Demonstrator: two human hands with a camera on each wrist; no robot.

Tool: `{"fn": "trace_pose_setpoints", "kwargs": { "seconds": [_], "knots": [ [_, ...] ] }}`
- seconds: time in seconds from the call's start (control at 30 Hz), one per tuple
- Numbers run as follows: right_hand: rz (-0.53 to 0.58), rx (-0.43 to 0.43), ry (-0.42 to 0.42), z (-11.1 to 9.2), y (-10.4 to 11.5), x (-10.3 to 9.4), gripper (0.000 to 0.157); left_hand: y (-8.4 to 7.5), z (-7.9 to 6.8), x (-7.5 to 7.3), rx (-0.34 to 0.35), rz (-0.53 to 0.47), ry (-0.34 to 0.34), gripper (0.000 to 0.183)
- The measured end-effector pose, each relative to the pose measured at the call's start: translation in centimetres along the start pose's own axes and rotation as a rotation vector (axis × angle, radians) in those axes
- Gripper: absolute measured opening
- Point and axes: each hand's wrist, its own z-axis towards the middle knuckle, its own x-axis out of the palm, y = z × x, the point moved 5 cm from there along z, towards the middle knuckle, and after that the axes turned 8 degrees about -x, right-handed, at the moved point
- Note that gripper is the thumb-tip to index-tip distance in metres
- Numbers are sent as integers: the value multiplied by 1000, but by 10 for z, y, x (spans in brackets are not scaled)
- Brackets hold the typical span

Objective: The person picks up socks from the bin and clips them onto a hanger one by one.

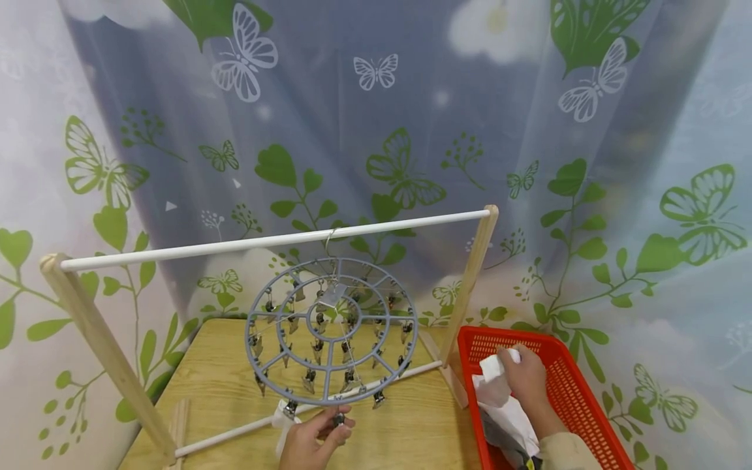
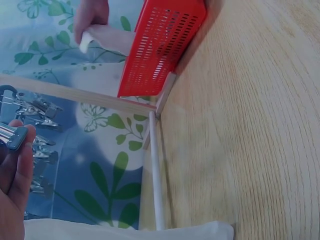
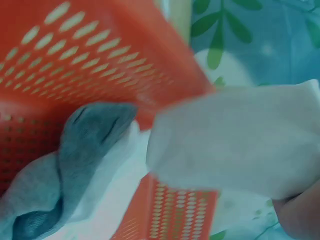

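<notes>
A grey round clip hanger (image 1: pixel 307 397) with several metal clips hangs from the white rod of a wooden rack. At its near edge my left hand (image 1: pixel 314 440) pinches one metal clip (image 2: pixel 14 137) between thumb and fingers. A white sock (image 1: pixel 284 427) hangs from a clip just left of that hand. To the right, my right hand (image 1: pixel 527 378) grips another white sock (image 3: pixel 225 140) over the red basket (image 1: pixel 587 391), its loose part hanging down. Inside the basket lie more white cloth and a grey sock (image 3: pixel 95 135).
The rack's white top rod (image 1: pixel 264 241) spans two wooden posts (image 1: pixel 470 287). A lower white rod (image 1: pixel 229 437) runs close over the wooden table (image 1: pixel 217 365). Behind stands a curtain (image 1: pixel 329 130) printed with butterflies and leaves.
</notes>
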Motion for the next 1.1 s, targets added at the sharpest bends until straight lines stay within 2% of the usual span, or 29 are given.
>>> {"fn": "trace_pose_setpoints", "kwargs": {
  "seconds": [0.1,0.2,0.33,0.5,0.73,0.9,1.1],
  "knots": [
    [104,-9,-6,-3,13,0,27,0,0,0,-16,-12,7,19],
    [204,-21,33,-6,26,2,22,0,-1,0,-33,-18,15,20],
    [260,-32,107,-12,41,5,29,-1,0,1,-33,-16,17,20],
    [325,-11,190,-23,56,9,29,1,0,2,-44,-16,23,19],
    [303,-13,284,-43,72,16,26,1,0,4,-37,-15,16,13],
    [304,-10,343,-54,81,23,22,2,0,4,-51,-14,38,13],
    [324,-115,429,-65,98,24,25,1,1,2,-102,-36,71,27]
  ]
}}
